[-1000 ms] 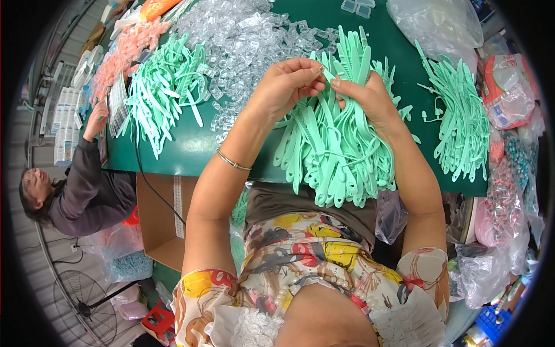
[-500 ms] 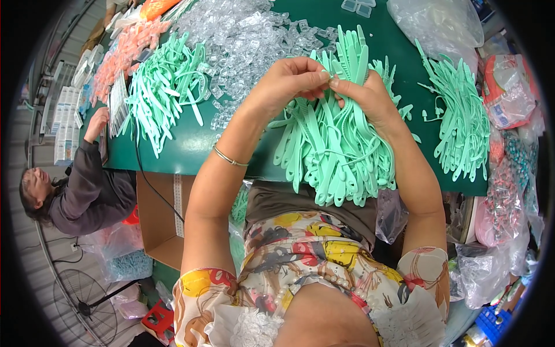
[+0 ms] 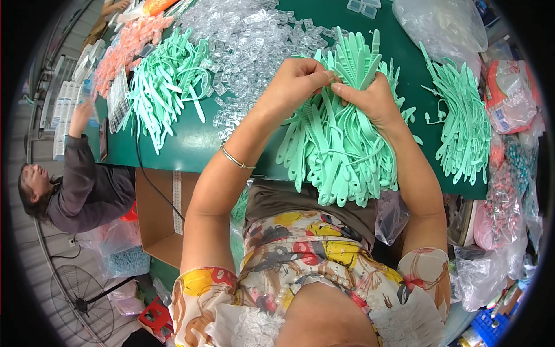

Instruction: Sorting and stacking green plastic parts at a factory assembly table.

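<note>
My left hand (image 3: 298, 81) and right hand (image 3: 370, 101) pinch one mint-green plastic strap (image 3: 354, 63) together above the strap pile (image 3: 341, 150) on the green table (image 3: 191, 144). A loose pinch could drop it into the clear clips (image 3: 254, 40).

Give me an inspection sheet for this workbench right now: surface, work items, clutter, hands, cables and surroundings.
Surface: dark green table top, mostly covered.
Work items: heap of mint-green plastic straps under both hands; small clear plastic clips piled behind.
Clutter: more mint straps left and right; pink plastic pieces; clear plastic bags.
Hands: left hand and right hand pinch one strap together.
Cables: black cable over the table edge.
Surroundings: co-worker, cardboard box, floor fan.
</note>
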A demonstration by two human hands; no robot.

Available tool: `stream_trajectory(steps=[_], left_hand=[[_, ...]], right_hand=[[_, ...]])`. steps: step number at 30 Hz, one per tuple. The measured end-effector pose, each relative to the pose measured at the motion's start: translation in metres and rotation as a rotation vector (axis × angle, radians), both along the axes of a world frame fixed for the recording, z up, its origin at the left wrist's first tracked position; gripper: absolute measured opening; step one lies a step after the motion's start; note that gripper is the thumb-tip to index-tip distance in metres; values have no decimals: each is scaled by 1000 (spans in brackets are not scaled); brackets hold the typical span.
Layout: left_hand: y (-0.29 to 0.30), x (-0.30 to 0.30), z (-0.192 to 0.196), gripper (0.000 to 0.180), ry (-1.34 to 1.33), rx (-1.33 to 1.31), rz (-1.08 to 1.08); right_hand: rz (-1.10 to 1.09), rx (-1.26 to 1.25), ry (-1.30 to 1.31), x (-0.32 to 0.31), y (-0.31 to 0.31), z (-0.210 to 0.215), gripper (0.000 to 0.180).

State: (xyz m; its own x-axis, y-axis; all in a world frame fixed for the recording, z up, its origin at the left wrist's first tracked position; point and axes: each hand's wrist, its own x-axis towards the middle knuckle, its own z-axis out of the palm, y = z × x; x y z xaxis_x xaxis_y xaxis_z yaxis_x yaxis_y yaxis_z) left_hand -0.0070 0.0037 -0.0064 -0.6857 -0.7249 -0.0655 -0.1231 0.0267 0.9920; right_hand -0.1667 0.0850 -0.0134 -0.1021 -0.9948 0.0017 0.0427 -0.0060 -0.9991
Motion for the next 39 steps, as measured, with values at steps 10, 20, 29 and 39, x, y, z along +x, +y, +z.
stream_trajectory(steps=[10, 20, 29, 39], left_hand=[[2, 0, 0, 21, 62, 3, 103], [3, -7, -1, 20, 86, -27, 67], [-7, 2, -3, 19, 185, -21, 242], [-26, -2, -10, 21, -148, -311, 118]], right_hand=[[-26, -15, -92, -2, 0, -5, 28], [-71, -25, 15, 1, 0, -3, 28], [-28, 10, -2, -1, 0, 0, 28], [-29, 57, -140, -2, 2, 7, 33]])
